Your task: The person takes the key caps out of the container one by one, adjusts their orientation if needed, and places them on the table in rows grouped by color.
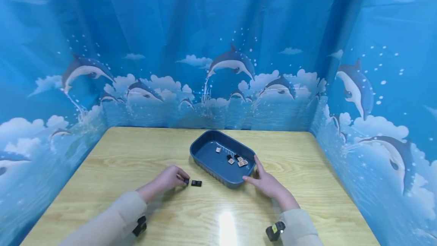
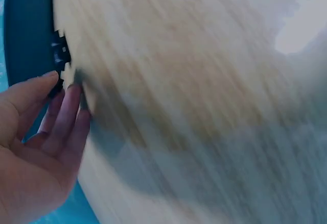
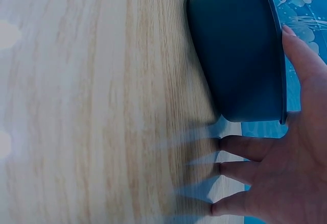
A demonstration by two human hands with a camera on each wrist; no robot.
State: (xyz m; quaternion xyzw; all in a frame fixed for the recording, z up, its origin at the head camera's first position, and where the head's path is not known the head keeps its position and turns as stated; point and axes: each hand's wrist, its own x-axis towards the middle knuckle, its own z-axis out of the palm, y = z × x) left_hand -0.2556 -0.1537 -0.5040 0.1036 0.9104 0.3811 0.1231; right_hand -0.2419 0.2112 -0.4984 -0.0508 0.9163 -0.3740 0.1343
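My left hand [image 1: 170, 178] pinches a small black block [image 1: 186, 181] between thumb and fingertips, low over the table. Right beside it lies a short joined row of black blocks [image 1: 196, 183]; in the left wrist view this row [image 2: 61, 50] has notched edges, and the thumb partly covers its near end. A dark blue rectangular tray [image 1: 208, 162] sits beyond, turned at an angle. At its right end my right hand [image 1: 268, 183] rests against the rim, fingers spread and straight. In the right wrist view the thumb touches the tray rim [image 3: 282, 81] while other fingertips reach the tabletop.
Inside the tray lie several loose small blocks [image 1: 231, 161], some showing pale pinkish faces and some black. The wood-grain table [image 1: 143, 147] carries a bright light reflection near the front. Blue dolphin-print curtains [image 1: 164, 60] stand along its back and sides.
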